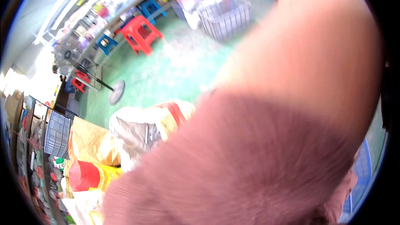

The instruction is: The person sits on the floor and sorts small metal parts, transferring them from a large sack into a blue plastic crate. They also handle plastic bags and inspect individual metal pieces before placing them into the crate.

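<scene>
One of my arms fills the middle and right, very close and blurred. Its maroon sleeve (233,162) covers the lower part, and the bare arm (308,58) rises toward the upper right edge. Neither of my hands shows, so what they hold is hidden. Just left of the sleeve stands an open white woven sack (131,133) with a grey lining. Beside it are an orange-tan sack (89,137) and a red and yellow sack (85,177).
A blue-grey plastic crate (57,133) sits by crowded shelving (35,162) at left. On the green floor (166,79) are a round-based stand (117,91), a red stool (139,29) and a grey basket (225,18). Cluttered workbenches run behind. Part of a blue crate (363,164) shows at right.
</scene>
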A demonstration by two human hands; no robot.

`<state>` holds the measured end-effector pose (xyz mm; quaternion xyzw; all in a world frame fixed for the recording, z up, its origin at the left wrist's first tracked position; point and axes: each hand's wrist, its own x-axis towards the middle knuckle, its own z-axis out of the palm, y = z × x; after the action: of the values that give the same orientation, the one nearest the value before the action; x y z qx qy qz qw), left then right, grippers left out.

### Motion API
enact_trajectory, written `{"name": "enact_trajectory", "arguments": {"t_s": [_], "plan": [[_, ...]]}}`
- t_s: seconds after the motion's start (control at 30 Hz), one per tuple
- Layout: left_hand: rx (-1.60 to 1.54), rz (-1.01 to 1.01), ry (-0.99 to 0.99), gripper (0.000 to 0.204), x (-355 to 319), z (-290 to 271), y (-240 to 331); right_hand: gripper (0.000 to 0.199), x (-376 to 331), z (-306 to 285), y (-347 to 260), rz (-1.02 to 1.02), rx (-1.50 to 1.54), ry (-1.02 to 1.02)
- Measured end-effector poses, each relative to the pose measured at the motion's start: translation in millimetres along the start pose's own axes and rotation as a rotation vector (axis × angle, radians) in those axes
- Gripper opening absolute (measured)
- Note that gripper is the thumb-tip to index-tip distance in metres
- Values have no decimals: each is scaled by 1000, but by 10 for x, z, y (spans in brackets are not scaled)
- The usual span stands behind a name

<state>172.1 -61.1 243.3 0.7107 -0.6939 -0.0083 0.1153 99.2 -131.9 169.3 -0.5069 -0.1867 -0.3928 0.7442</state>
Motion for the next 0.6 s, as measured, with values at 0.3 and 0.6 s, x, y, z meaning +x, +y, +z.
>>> {"name": "enact_trajectory", "arguments": {"t_s": [0.3, 0.6], "plan": [[101, -85, 61, 35, 9, -6, -165, 43, -76, -14, -9, 86, -114, -75], [-383, -421, 474, 35, -766, 214, -875, 27, -185, 289, -130, 303, -806, -276]]}}
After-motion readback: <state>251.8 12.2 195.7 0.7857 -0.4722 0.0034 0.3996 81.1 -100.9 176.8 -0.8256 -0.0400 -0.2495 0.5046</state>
